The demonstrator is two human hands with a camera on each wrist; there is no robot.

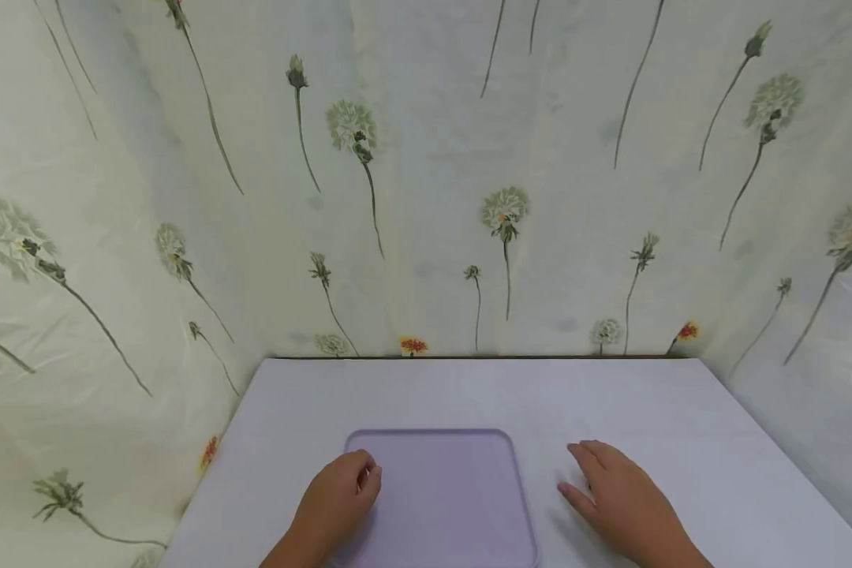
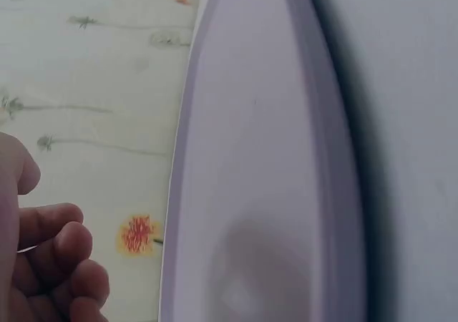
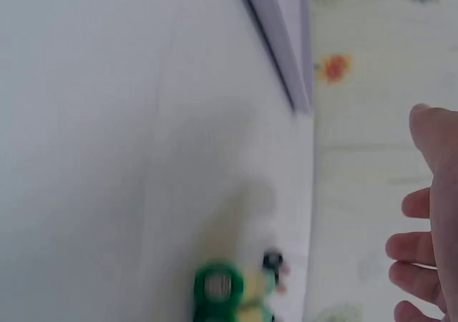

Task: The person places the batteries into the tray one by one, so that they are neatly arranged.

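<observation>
My left hand (image 1: 337,497) hovers over the left edge of a shallow purple tray (image 1: 447,497), its fingers loosely curled around nothing. In the left wrist view those fingertips (image 2: 74,243) stand apart from the tray. To the tray's right, my right hand (image 1: 621,501) hangs above the white table with thumb and fingers apart. Under it, the right wrist view has a small blurred object (image 3: 218,286), green with a pale striped patch. Pale yellow and black parts (image 3: 273,260) show beside it; its kind is unclear. The right hand mostly hides this object in the head view.
The white table (image 1: 646,394) reaches back to a curtain-like sheet (image 1: 426,158) printed with dandelions. The sheet also encloses the left and right sides. The tray has a low raised rim (image 1: 429,431).
</observation>
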